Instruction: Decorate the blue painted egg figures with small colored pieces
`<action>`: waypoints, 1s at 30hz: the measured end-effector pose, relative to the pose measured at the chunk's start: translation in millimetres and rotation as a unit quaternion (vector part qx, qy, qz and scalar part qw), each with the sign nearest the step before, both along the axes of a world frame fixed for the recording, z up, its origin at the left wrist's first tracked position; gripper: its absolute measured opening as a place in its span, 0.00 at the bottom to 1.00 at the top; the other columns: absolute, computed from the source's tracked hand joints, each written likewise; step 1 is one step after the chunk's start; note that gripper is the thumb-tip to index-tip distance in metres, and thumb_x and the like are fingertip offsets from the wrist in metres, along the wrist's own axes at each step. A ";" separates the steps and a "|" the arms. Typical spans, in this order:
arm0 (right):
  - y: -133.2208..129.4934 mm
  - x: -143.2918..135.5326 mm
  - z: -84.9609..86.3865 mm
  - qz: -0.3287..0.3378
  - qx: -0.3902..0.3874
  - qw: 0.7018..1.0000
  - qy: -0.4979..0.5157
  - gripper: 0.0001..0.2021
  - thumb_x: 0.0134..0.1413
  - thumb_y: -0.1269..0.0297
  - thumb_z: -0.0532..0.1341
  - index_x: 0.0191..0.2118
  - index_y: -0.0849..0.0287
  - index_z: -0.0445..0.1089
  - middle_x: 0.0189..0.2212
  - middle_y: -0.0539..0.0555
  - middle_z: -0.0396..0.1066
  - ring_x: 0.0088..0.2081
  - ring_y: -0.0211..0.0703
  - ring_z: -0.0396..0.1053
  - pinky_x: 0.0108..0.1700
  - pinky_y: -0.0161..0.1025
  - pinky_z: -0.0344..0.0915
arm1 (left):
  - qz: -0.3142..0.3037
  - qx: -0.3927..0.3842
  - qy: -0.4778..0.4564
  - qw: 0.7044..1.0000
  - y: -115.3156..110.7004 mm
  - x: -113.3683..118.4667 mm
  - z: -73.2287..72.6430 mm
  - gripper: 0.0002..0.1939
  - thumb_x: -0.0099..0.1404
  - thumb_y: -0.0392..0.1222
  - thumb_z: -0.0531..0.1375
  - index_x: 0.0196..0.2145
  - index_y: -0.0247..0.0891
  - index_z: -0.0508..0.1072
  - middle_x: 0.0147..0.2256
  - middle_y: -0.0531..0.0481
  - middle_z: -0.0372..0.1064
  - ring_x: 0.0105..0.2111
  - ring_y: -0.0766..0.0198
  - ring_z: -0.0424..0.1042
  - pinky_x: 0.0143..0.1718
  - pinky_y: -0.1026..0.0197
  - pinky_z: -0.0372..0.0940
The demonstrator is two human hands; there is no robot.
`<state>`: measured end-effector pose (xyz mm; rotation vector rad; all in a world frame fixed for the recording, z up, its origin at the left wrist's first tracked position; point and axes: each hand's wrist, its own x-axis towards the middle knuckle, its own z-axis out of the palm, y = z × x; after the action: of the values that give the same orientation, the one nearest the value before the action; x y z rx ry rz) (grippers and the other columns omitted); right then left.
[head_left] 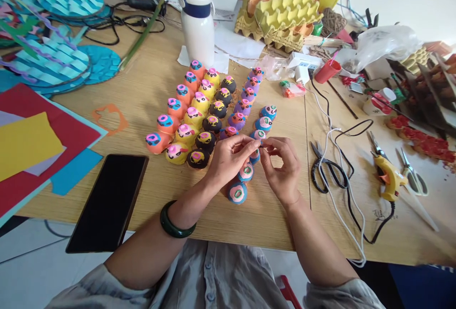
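My left hand (230, 158) and my right hand (284, 165) meet fingertip to fingertip above a row of blue egg-carton cups with pink faces (245, 171). Both are closed in a pinch; a tiny dark bit seems to lie between the fingertips, too small to name. The hands partly cover the middle of that blue row. To their left stand more rows of painted cups: purple (243, 106), black (212, 123), yellow (193, 116) and orange (174, 106), each with small coloured pieces on top.
A phone (109, 202) and coloured paper (30, 140) lie left. Black scissors (329, 168), cables, a yellow glue gun (390, 178) and grey scissors (413, 176) lie right. A white bottle (197, 33) and egg trays (285, 16) stand at the back.
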<state>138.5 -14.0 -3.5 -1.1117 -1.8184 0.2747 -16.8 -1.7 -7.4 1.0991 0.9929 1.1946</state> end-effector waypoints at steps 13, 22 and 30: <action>1.9 2.0 -2.4 0.003 -0.004 1.000 -0.010 0.04 0.64 0.68 0.64 0.44 0.53 0.73 0.36 0.53 0.77 0.35 0.41 0.72 0.34 0.42 0.73 | 0.003 -0.008 0.007 1.000 -0.4 -0.5 -1.6 0.19 0.65 0.58 0.66 0.31 0.38 0.75 0.20 0.56 0.67 0.16 0.72 0.61 0.19 0.67 0.58; 1.7 2.9 -2.5 0.001 0.013 1.000 -0.018 0.05 0.63 0.71 0.64 0.41 0.54 0.73 0.35 0.53 0.76 0.35 0.42 0.72 0.34 0.43 0.72 | -0.011 -0.029 -0.002 1.000 -1.1 1.1 0.5 0.20 0.65 0.59 0.66 0.31 0.38 0.76 0.21 0.55 0.69 0.16 0.72 0.61 0.18 0.67 0.57; 1.1 2.5 -2.4 0.014 -0.010 1.000 0.003 0.04 0.63 0.71 0.64 0.39 0.54 0.74 0.34 0.52 0.75 0.34 0.40 0.72 0.35 0.42 0.73 | -0.011 -0.008 0.009 1.000 0.5 -1.2 -1.9 0.18 0.65 0.56 0.67 0.29 0.37 0.76 0.19 0.56 0.67 0.16 0.73 0.60 0.18 0.67 0.57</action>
<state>141.0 -12.9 -5.9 -1.0999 -1.8295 0.3137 -18.0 -1.2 -9.3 1.1072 0.9997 1.1589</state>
